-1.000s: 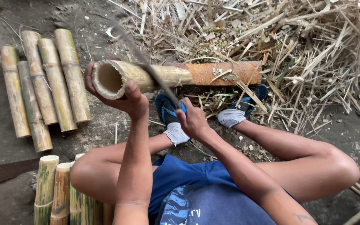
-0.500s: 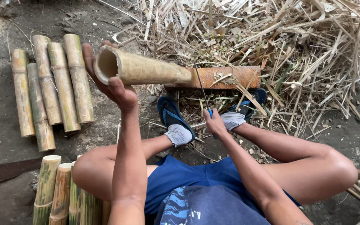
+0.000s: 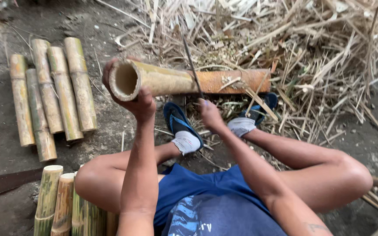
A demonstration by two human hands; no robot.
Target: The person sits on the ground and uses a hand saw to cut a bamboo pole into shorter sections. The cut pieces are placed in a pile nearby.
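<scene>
One hollow bamboo tube [image 3: 162,81] is raised off the ground, its open end toward the camera. The left hand [image 3: 132,98] wraps closed around that end from below. The right hand [image 3: 209,114] is closed on the handle of one thin blade [image 3: 192,65], which stands against the tube's middle. Five cut bamboo lengths [image 3: 51,94] lie side by side on the dirt at left; at least four more [image 3: 62,203] stand at the bottom left. A heap of dry splinters [image 3: 294,43] crowds the right, leaving bare dirt [image 3: 5,148] only at left.
</scene>
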